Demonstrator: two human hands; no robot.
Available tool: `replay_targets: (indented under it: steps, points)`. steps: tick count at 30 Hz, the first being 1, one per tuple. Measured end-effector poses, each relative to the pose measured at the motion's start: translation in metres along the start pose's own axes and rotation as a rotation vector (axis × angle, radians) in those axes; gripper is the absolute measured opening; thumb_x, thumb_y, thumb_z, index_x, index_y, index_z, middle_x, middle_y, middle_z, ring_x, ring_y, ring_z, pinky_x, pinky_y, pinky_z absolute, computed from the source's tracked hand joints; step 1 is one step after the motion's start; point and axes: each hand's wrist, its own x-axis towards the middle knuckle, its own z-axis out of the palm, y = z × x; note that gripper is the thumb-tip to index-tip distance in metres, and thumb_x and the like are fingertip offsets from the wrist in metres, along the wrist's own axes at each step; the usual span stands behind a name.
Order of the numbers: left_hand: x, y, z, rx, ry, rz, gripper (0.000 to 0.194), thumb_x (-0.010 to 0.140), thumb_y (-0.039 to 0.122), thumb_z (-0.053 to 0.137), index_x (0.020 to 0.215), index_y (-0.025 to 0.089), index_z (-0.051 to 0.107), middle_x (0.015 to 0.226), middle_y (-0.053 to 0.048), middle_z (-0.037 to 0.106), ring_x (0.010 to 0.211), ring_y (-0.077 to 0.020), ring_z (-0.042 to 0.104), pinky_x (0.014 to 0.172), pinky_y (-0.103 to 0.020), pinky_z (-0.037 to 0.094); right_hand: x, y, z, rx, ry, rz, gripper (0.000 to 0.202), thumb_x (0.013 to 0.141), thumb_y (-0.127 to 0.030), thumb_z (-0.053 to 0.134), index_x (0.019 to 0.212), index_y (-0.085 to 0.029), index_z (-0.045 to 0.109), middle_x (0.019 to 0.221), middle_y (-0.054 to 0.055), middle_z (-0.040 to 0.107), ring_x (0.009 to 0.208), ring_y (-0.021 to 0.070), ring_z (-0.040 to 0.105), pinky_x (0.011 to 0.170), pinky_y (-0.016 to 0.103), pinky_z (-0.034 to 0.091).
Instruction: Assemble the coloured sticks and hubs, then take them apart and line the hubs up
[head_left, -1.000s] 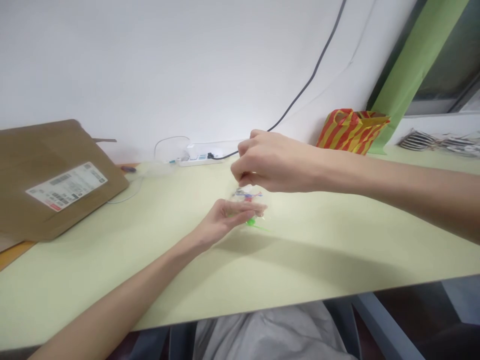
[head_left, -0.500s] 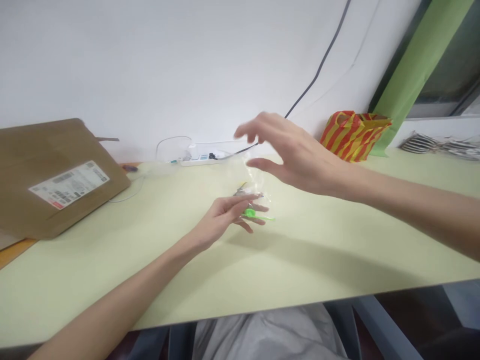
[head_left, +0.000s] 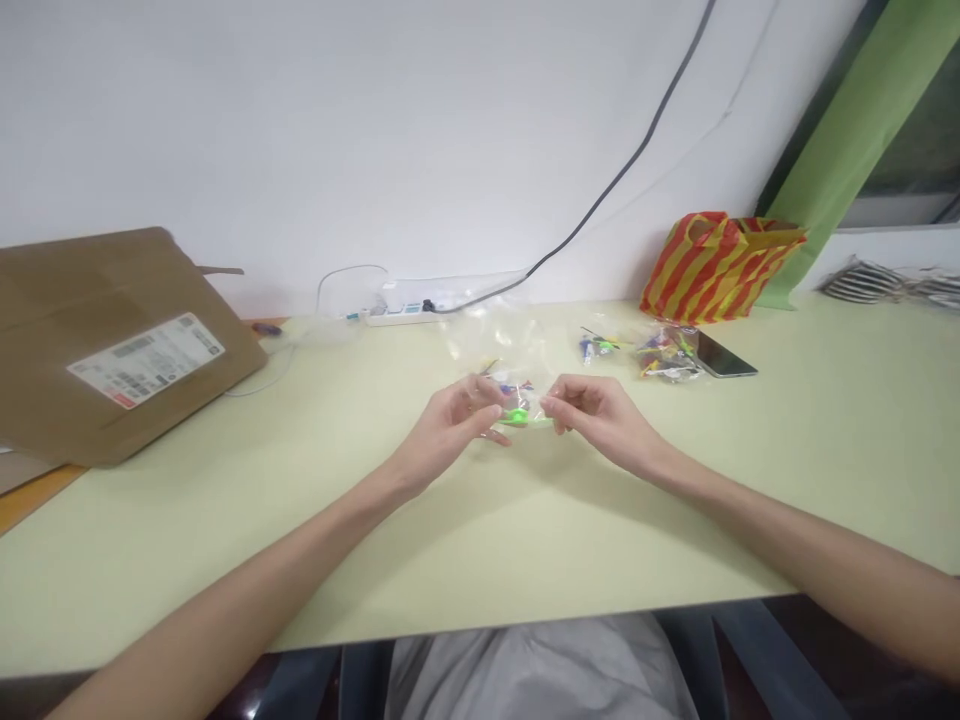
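A clear plastic bag (head_left: 517,350) is held between my two hands above the middle of the table. Small colourful pieces, among them a bright green part (head_left: 516,415) and some blue, red and white bits, show through its lower end. My left hand (head_left: 461,418) is closed on the bag's left side, thumb against the fingers. Opposite it, my right hand (head_left: 592,412) pinches the right side between thumb and forefinger. What exactly the small pieces are is too blurred to tell.
More clear bags of colourful pieces (head_left: 666,352) lie at the right beside a phone (head_left: 724,354). Behind them stands a red-and-yellow striped bag (head_left: 716,270). A cardboard package (head_left: 112,340) is at the left, a power strip (head_left: 405,315) along the wall.
My right hand has come down from above and now pinches the bag's right side. The bags and phone behind it have come into view. My left hand keeps hold of the bag.
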Motion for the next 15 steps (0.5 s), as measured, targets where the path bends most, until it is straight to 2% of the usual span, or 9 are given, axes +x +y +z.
replay_targets:
  steps: [2,6,9,12,15]
  points:
    - [0.001,-0.002,-0.001,0.076,0.059,0.008,0.026,0.089,0.042,0.077,0.096,0.017,0.072,0.106,-0.011,0.076,0.095,-0.0263,0.074,0.078,-0.039,0.064,-0.002,0.007,0.001,0.012,0.057,-0.015,0.034,0.097,-0.046,0.062,0.078,-0.018,0.061,0.07,0.0,0.058,0.068,0.0146,0.053,0.064,0.027,0.041]
    - [0.003,-0.003,0.0,0.153,0.218,-0.008,0.03,0.082,0.044,0.083,0.088,0.014,0.076,0.095,-0.01,0.079,0.075,-0.0227,0.075,0.077,-0.038,0.064,-0.003,0.018,0.007,0.059,0.138,-0.042,0.036,0.097,-0.049,0.061,0.079,-0.018,0.064,0.075,0.002,0.061,0.074,0.0161,0.058,0.07,0.028,0.046]
    - [0.002,-0.001,0.001,0.172,0.253,0.021,0.031,0.084,0.042,0.08,0.099,0.015,0.076,0.099,-0.01,0.08,0.083,-0.0249,0.077,0.08,-0.039,0.064,-0.001,0.021,0.01,0.066,0.085,-0.049,0.033,0.097,-0.048,0.061,0.088,-0.018,0.069,0.082,0.004,0.067,0.078,0.0174,0.063,0.072,0.029,0.048]
    - [0.0,-0.002,0.002,0.197,0.186,0.069,0.03,0.089,0.031,0.072,0.115,0.016,0.072,0.107,-0.01,0.08,0.099,-0.0257,0.077,0.093,-0.04,0.061,0.001,0.022,0.008,0.013,0.028,-0.046,0.028,0.093,-0.045,0.067,0.094,-0.017,0.072,0.081,0.004,0.071,0.076,0.0177,0.065,0.069,0.029,0.048]
    - [-0.001,-0.004,0.003,0.229,0.139,0.083,0.031,0.086,0.017,0.063,0.116,0.016,0.071,0.115,-0.011,0.078,0.106,-0.0265,0.076,0.095,-0.039,0.059,0.002,0.023,0.007,0.033,0.026,-0.033,0.026,0.092,-0.043,0.069,0.091,-0.017,0.071,0.078,0.004,0.073,0.073,0.018,0.067,0.069,0.029,0.049]
